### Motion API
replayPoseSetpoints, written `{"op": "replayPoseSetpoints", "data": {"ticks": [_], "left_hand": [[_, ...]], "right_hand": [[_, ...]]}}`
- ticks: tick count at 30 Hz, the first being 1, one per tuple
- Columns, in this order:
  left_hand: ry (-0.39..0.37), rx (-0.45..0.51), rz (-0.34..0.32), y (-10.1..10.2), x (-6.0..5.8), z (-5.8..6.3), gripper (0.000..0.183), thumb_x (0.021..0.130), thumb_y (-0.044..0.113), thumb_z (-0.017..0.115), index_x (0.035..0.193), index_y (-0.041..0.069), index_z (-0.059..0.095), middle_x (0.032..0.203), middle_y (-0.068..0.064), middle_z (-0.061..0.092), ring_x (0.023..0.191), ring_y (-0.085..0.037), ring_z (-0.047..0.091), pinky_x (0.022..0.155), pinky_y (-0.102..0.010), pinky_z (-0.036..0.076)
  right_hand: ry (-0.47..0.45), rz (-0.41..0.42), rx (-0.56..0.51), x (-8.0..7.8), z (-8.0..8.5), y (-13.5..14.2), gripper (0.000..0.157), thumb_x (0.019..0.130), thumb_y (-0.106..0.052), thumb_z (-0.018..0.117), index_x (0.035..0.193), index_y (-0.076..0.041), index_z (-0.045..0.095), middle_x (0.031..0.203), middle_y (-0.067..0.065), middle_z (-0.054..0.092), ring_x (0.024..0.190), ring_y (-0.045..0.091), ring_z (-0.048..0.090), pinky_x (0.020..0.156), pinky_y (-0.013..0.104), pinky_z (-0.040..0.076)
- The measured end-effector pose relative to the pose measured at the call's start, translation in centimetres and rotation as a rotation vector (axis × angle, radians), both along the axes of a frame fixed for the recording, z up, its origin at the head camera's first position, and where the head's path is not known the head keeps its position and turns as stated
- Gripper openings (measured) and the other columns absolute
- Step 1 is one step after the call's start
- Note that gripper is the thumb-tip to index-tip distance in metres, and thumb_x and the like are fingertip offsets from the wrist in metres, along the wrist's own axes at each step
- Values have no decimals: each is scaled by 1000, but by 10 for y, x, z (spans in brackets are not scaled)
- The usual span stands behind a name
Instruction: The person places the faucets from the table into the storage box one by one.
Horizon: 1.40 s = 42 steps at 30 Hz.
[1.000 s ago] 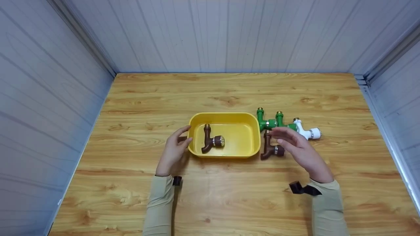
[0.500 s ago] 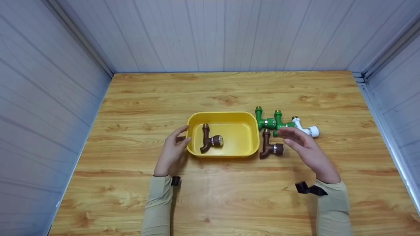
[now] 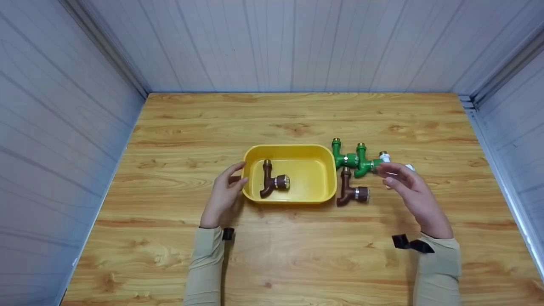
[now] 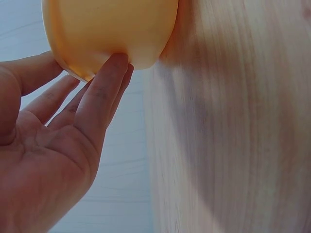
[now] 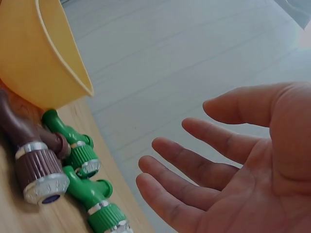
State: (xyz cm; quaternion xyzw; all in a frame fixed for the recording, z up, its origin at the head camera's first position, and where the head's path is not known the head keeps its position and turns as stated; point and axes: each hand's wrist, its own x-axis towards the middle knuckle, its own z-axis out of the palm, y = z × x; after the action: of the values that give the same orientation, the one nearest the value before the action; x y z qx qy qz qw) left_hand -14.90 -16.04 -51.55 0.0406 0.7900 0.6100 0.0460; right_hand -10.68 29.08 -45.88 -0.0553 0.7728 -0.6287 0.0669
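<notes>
Left hand (image 3: pixel 223 196): fingers mostly straight, spread, fingertips touching the outside of the left end of the yellow tub (image 3: pixel 310 180), no grip around it. Tub sits flat on the wooden table (image 3: pixel 293 255), one brown tap (image 3: pixel 269 183) lying inside, left half.

Right hand (image 3: pixel 415 195): fingers loosely bent, thumb well apart, holding nothing. In head view it covers most of the white tap (image 3: pixel 384 157) (contact, can't tell). Second brown tap (image 3: pixel 347 194) lies just right of the tub; two green taps (image 3: pixel 364 165) behind it, side by side.
</notes>
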Motion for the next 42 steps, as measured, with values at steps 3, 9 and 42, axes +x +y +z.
{"op": "replayPoseSetpoints", "data": {"ticks": [3,9,42], "left_hand": [[-17,10,-9,-1,-1,0,46,94,4,59,138,0,47,140,-18,45,108,-33,57,87,-37,51],[-47,30,-11,-1,-1,1,47,94,1,57,139,-2,46,141,-20,43,110,-34,55,89,-37,50],[28,33,17,1,0,-3,45,93,3,61,136,0,50,138,-17,48,104,-32,59,89,-37,50]], "right_hand": [[0,-31,-23,-1,-5,8,39,100,-16,51,134,4,46,134,22,46,123,23,48,92,24,44],[-15,-109,-137,-4,-17,22,40,99,-11,54,134,6,45,133,21,47,120,20,50,93,22,44],[-67,-422,-407,-9,-41,60,45,103,-25,46,134,7,44,128,10,54,127,22,43,104,30,36]]}}
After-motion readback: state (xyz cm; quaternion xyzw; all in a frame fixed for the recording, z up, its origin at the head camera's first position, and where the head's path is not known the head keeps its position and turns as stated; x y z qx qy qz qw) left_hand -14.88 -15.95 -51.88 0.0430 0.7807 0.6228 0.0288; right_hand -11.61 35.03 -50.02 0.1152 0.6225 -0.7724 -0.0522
